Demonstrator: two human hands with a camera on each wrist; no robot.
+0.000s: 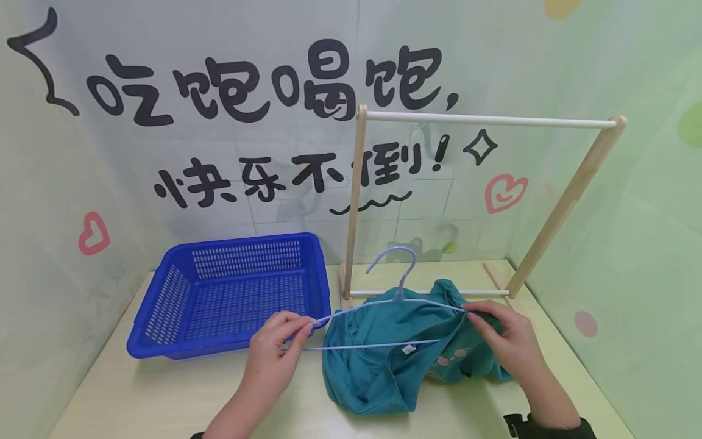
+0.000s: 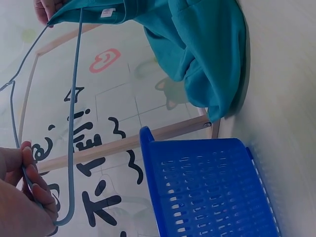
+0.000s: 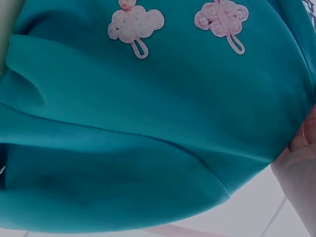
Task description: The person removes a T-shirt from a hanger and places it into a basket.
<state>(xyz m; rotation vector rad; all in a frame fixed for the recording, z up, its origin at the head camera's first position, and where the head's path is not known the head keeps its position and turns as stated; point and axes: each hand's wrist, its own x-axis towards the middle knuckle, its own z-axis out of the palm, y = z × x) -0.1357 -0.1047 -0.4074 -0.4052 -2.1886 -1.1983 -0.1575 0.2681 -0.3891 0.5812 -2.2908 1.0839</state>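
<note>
A light blue clothes hanger (image 1: 401,292) is held up with its hook on top, in front of a teal shirt (image 1: 378,384) with pink flower-like appliqués and a white neck label. My left hand (image 1: 276,353) pinches the hanger's bare left end between thumb and fingers. At the other shoulder, my right hand (image 1: 510,335) pinches the shirt's neck edge together with the hanger. The hanger's right end is hidden inside the shirt. Teal cloth fills most of the right wrist view, where the right hand (image 3: 301,163) grips at the edge.
A blue plastic basket (image 1: 323,292) with slotted walls stands on the table (image 1: 109,402) at the left. Behind the shirt stands a wooden rack with a white top rail (image 1: 488,119) and a lower white bar. Printed walls enclose the table at the back and sides.
</note>
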